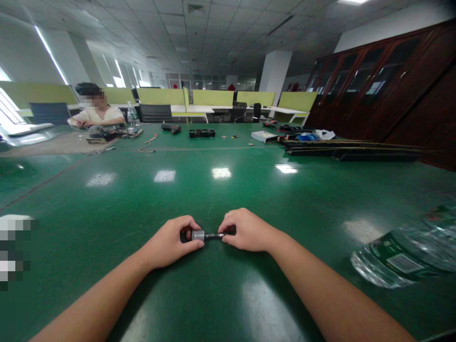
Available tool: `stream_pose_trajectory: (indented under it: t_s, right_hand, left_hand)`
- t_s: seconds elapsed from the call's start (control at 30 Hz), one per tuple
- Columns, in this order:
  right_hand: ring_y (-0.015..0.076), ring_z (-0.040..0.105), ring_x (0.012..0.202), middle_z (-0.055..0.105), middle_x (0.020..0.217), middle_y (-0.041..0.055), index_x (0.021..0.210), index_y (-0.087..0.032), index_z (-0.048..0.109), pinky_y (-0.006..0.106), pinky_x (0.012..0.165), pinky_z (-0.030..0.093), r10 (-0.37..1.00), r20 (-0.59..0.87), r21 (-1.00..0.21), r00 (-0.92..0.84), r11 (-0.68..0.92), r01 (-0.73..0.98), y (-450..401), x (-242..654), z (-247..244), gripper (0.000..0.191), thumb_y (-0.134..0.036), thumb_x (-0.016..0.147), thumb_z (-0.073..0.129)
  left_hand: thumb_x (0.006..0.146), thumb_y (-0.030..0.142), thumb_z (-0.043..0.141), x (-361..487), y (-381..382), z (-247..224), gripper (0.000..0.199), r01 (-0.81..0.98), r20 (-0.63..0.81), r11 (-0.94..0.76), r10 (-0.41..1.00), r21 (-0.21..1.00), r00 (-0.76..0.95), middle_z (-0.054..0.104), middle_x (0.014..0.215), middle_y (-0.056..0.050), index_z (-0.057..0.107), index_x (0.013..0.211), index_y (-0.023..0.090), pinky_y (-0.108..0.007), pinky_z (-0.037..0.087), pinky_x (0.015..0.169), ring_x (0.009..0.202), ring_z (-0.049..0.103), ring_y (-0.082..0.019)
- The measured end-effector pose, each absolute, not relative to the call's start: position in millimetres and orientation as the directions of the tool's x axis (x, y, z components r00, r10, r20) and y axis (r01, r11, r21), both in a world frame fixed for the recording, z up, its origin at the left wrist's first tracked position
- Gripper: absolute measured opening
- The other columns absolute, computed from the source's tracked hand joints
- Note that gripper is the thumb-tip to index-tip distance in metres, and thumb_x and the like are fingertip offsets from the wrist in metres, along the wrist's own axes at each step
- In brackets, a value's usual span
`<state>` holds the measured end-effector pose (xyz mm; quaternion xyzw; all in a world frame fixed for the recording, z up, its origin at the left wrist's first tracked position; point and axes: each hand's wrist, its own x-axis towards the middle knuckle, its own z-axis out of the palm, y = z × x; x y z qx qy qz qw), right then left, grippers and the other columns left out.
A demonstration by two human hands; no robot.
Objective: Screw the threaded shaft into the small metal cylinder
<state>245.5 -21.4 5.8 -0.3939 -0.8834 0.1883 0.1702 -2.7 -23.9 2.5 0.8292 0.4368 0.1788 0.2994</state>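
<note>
Between my two hands, just above the green tabletop or lying on it, is a grey metal cylinder with a thin dark shaft [198, 235]; its exact kind is unclear. My left hand [173, 241] is closed around the thick cylinder end, thumb in front and fingers behind. At the other end, the fingertips of my right hand [245, 231] pinch the shiny tip of the shaft. The shaft points to the right, roughly level. My fingers hide both far ends of the piece.
A clear plastic bottle [399, 256] with a green label lies at the right. Across the green table [221, 199] are a dark power tool [171, 128], a black frame [202, 133], a white box [264, 137] and long dark bars [356, 148]. Another person [98, 111] sits far left.
</note>
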Motion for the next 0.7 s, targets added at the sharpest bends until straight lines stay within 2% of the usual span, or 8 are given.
stream_pose_trajectory:
  t_s: [0.47,0.7]
  right_hand:
    - [0.0129,0.059,0.071,0.069,0.08,0.0021,0.087,-0.019,0.077,0.023,0.066,0.045,0.812,0.082,-0.512,-0.578,0.532,0.675,-11.5,263.3,8.9,0.019,-0.014,0.071,0.067]
    - [0.0125,0.06,0.071,0.069,0.079,0.0013,0.086,-0.02,0.077,0.023,0.065,0.044,0.799,0.085,-0.538,-0.596,0.54,0.647,-14.3,259.7,6.9,0.018,-0.015,0.071,0.068]
  left_hand:
    - [0.081,0.039,0.067,-1.5,-23.6,4.2,0.024,0.614,0.036,-0.435,0.833,0.658,0.552,0.062,0.082,0.0,0.063,0.091,0.018,-0.026,0.044,0.067,0.074,0.058,-0.017]
    - [0.08,0.039,0.067,-1.6,-23.4,3.7,0.024,0.619,0.037,-0.437,0.835,0.653,0.55,0.062,0.081,0.0,0.063,0.091,0.018,-0.026,0.043,0.067,0.074,0.058,-0.017]
